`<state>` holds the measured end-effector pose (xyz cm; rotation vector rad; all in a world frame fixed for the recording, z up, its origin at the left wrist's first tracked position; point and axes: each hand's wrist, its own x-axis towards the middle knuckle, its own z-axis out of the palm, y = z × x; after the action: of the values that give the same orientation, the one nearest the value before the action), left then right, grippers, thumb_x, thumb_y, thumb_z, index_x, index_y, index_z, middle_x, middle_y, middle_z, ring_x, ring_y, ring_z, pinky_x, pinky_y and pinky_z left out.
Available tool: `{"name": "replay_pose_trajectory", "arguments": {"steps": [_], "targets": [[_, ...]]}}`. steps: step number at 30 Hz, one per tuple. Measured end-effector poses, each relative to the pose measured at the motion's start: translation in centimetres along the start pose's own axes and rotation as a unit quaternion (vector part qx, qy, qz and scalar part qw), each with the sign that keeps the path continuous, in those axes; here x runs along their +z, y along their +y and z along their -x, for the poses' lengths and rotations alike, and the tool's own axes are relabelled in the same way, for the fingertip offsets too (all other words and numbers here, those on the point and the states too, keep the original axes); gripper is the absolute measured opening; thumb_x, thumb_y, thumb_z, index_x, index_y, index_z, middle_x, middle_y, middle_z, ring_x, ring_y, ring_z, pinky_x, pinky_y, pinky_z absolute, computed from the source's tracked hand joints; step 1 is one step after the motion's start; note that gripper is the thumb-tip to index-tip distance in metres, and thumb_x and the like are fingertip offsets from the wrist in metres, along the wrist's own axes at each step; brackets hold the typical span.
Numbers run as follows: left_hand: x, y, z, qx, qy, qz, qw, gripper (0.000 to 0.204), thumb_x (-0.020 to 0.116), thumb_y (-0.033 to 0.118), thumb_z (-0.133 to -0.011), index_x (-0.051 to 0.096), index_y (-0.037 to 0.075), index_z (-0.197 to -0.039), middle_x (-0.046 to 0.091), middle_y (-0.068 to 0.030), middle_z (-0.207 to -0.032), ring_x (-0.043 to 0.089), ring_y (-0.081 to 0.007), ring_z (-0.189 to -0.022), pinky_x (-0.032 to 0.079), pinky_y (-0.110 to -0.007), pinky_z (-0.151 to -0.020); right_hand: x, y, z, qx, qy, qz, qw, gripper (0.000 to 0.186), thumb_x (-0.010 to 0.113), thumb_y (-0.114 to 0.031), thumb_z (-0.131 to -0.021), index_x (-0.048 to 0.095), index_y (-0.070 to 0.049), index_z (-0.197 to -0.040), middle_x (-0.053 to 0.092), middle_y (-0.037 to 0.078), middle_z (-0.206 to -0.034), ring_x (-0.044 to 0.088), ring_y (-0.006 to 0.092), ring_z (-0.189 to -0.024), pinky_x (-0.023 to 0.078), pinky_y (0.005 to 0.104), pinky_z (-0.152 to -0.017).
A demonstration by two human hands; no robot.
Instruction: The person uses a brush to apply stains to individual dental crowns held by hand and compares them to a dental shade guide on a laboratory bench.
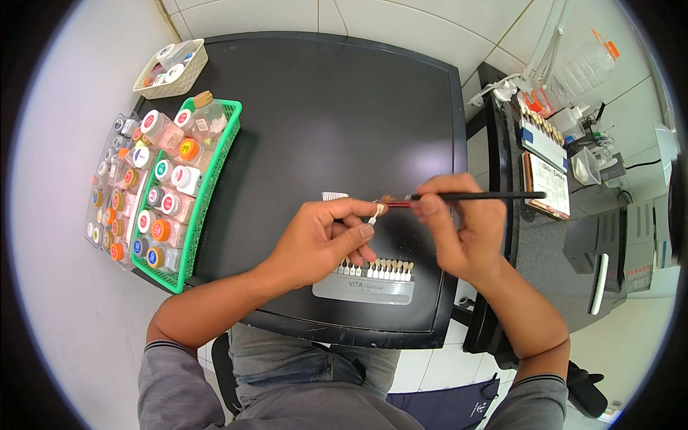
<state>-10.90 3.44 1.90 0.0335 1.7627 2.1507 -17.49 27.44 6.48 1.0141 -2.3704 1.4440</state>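
My left hand [309, 235] pinches a small white dental shade tab [374, 216] by its stem, its tooth-shaped end up by the index fingertip. In my right hand [469, 229] is a slim brush [502, 195] with a black handle and a reddish front part, held nearly level. The brush's tip end points left at the tab; whether the two touch is too small to tell. Below my left hand a grey shade guide [363, 288] lies on the black table, a row of tooth tabs along its far edge. Partly behind my left fingers sits a white ribbed piece [334, 196].
At the left, a green basket [228, 143] and a clear organiser [100, 179] hold several capped jars. A cream basket [188, 79] stands behind them. To the right, a dark side counter carries a notebook [546, 185], another shade guide [545, 149] and a large plastic bottle [584, 68].
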Motion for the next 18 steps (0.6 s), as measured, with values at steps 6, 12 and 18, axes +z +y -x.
{"name": "replay_pose_trajectory", "arguments": {"steps": [6,12,18], "targets": [[0.1,-0.2,0.0,0.0,-0.004,-0.006,1.0,0.039,0.067,0.005,-0.113,0.067,-0.004,-0.151,0.075,-0.0075,-0.097,0.076,-0.0125,-0.085,0.063,-0.026,-0.075,-0.1,-0.6,-0.1,-0.025,-0.003,0.006,1.0,0.006,0.078,0.0,-0.099,0.077,0.004,-0.104,0.078,0.015,-0.094,0.076,0.0233,-0.074,0.06,0.0313,-0.068],[-0.1,-0.4,0.1,0.015,-0.016,-0.018,1.0,0.041,0.066,0.004,-0.112,0.066,-0.002,-0.153,0.075,-0.0065,-0.097,0.076,-0.0122,-0.084,0.062,-0.025,-0.073,0.2,-1.4,-0.3,-0.08,-0.031,0.006,0.996,0.003,0.076,0.001,-0.101,0.076,0.004,-0.102,0.077,0.013,-0.091,0.075,0.0212,-0.071,0.061,0.0312,-0.067],[0.0,-0.4,0.0,0.017,-0.027,-0.032,0.999,0.042,0.066,0.004,-0.112,0.066,-0.002,-0.154,0.075,-0.0066,-0.095,0.077,-0.0119,-0.084,0.062,-0.026,-0.071,0.1,-1.4,-0.3,-0.065,-0.017,0.015,0.998,0.004,0.076,0.002,-0.1,0.075,0.004,-0.103,0.077,0.013,-0.09,0.075,0.0215,-0.069,0.061,0.033,-0.065]]}}
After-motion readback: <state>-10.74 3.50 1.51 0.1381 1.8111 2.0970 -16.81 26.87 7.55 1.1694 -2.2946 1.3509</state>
